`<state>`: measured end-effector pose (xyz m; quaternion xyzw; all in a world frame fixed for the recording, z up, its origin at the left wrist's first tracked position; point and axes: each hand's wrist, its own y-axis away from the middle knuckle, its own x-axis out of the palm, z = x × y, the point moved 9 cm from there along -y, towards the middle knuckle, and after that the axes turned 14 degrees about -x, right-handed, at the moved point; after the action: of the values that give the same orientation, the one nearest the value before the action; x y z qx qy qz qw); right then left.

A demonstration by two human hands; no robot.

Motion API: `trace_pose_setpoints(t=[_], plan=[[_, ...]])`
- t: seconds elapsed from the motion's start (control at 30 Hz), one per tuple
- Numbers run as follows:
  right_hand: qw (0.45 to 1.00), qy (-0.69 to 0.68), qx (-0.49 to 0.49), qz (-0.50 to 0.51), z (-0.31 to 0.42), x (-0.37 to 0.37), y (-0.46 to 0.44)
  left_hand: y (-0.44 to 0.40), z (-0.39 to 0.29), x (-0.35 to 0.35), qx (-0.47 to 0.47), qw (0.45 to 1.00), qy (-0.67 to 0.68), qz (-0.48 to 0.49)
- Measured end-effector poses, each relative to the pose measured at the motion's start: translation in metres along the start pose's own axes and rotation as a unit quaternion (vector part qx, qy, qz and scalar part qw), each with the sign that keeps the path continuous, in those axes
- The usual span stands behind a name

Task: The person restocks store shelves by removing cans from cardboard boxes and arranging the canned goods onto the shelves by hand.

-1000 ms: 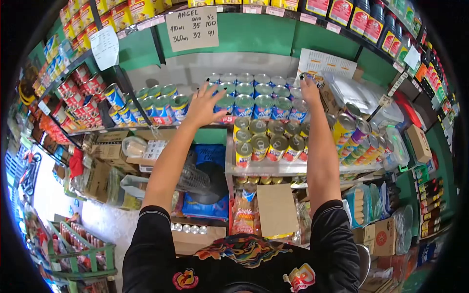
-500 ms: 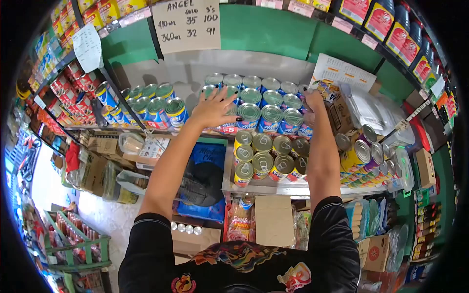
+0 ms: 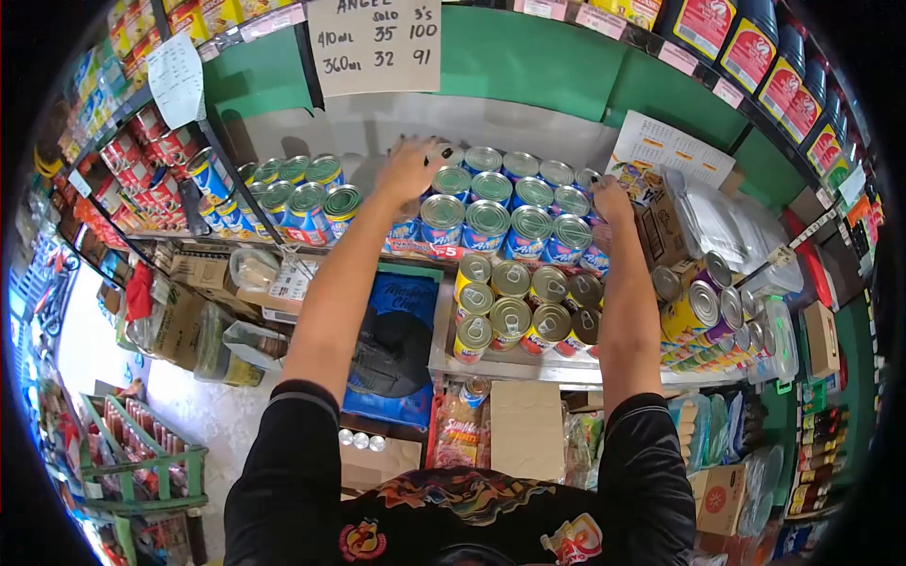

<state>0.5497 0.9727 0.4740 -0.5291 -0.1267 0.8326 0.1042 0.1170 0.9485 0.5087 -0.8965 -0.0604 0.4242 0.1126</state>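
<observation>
Blue-labelled cans (image 3: 489,219) with silver lids stand upright in tight rows on the shelf, the front ones behind a red and white price strip. My left hand (image 3: 406,174) is over the rear left end of these rows, slightly blurred, with its fingers apart; what lies under it is partly hidden. At the right end, my right hand (image 3: 613,200) is closed against a can (image 3: 587,179), thumb at its rim and the other fingers mostly hidden. Yellow-labelled cans with pull-tab lids (image 3: 511,318) stand in front, on a lower ledge.
More blue cans (image 3: 307,200) stand to the left, beyond a dark shelf post. A carton (image 3: 663,226) and stacked purple and yellow cans (image 3: 703,304) are on the right. A handwritten price sign (image 3: 376,47) hangs above. A blue sack (image 3: 392,382) lies below the shelf.
My left hand has lifted off the can lids and moved back toward the rear left. My right hand stays at the right end of the rows. The view has shifted slightly.
</observation>
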Motion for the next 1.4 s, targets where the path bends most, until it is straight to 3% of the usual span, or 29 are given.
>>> trace_pose_setpoints(t=[0.07, 0.2, 0.23, 0.6, 0.83, 0.93, 1.03, 1.17, 1.33, 1.4], plan=[[1.000, 0.005, -0.023, -0.006, 0.001, -0.002, 0.000, -0.015, 0.009, -0.004, -0.053, 0.985, -0.153, -0.065], [0.997, -0.008, -0.036, -0.070, -0.005, -0.007, -0.002, -0.036, 0.020, 0.028, -0.063, 0.969, -0.237, 0.021], [0.996, -0.006, -0.039, -0.075, -0.005, -0.008, -0.002, -0.021, 0.011, 0.018, -0.099, 0.978, -0.186, -0.003], [0.993, 0.022, 0.006, -0.113, -0.017, -0.014, -0.001, -0.021, 0.010, 0.021, 0.021, 0.983, -0.180, -0.041], [0.995, 0.038, 0.070, -0.065, -0.013, -0.019, 0.007, -0.014, -0.001, 0.021, 0.026, 0.980, -0.193, -0.040], [0.995, 0.035, 0.091, -0.032, 0.011, -0.038, 0.028, 0.025, -0.047, 0.017, 0.055, 0.975, -0.214, 0.011], [0.998, 0.008, 0.064, -0.004, 0.013, -0.026, 0.042, 0.081, -0.092, 0.044, 0.199, 0.939, -0.241, 0.140], [1.000, -0.013, 0.000, -0.011, 0.020, -0.018, 0.048, 0.093, -0.097, 0.066, 0.207, 0.939, -0.246, 0.123], [1.000, -0.006, 0.016, -0.019, 0.019, -0.019, 0.048, 0.091, -0.095, 0.069, 0.197, 0.944, -0.229, 0.134], [0.993, 0.095, -0.001, -0.068, 0.037, -0.032, 0.055, 0.086, -0.090, 0.070, 0.206, 0.944, -0.213, 0.149]])
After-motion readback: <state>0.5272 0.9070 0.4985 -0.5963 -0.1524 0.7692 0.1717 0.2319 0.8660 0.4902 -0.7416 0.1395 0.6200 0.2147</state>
